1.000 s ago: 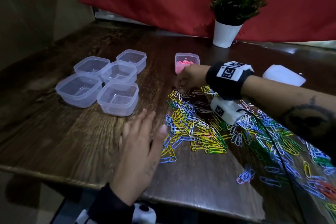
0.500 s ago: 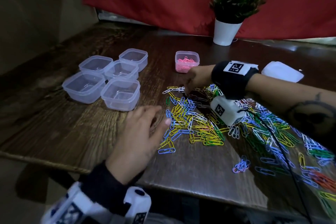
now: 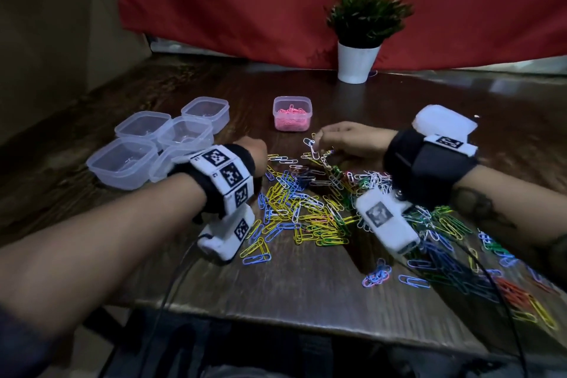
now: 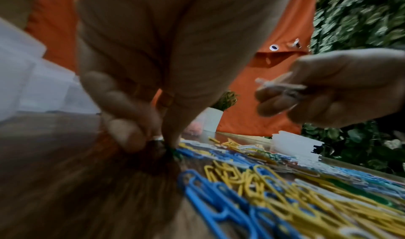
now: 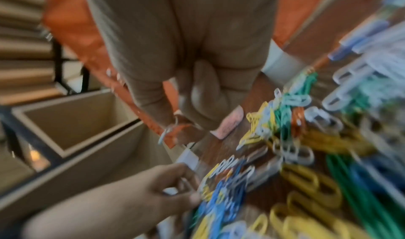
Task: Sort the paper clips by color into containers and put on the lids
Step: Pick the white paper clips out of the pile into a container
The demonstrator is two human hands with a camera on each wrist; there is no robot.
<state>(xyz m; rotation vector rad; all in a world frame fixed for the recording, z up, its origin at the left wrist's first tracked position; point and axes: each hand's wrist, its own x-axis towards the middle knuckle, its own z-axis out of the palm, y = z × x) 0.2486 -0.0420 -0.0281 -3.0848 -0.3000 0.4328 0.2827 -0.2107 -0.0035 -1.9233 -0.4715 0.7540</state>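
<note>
**Inspector:** Nearest the table edge (image 3: 306,301), loose clips (image 3: 310,221) lie in a mixed heap of yellow, blue, green and white, spreading right. Note the handling.

**Assistant:** They look light, stiff and slick. They also seem to tangle, so one lifted by its loop may drag its neighbours along. My judgement is to pinch a single loop end and shake it free.

**Inspector:** And the hands?

**Assistant:** Left hand (image 3: 252,149) reaches over the heap's left margin, palm down, fingertips pressed together at the table. The left wrist view suggests a pinch on something small and green there, but blur prevents confirming it. Right hand (image 3: 346,139) hovers above the heap's far side, with thumb and fingers pinching white clips (image 3: 311,147) that dangle as a short chain.

**Inspector:** Beyond them?

**Assistant:** Five empty tubs (image 3: 144,144) are clustered at far left. One tub (image 3: 292,113) of pink clips stands ahead, unlidded. A lid stack (image 3: 445,123) sits behind the right wrist.
</note>
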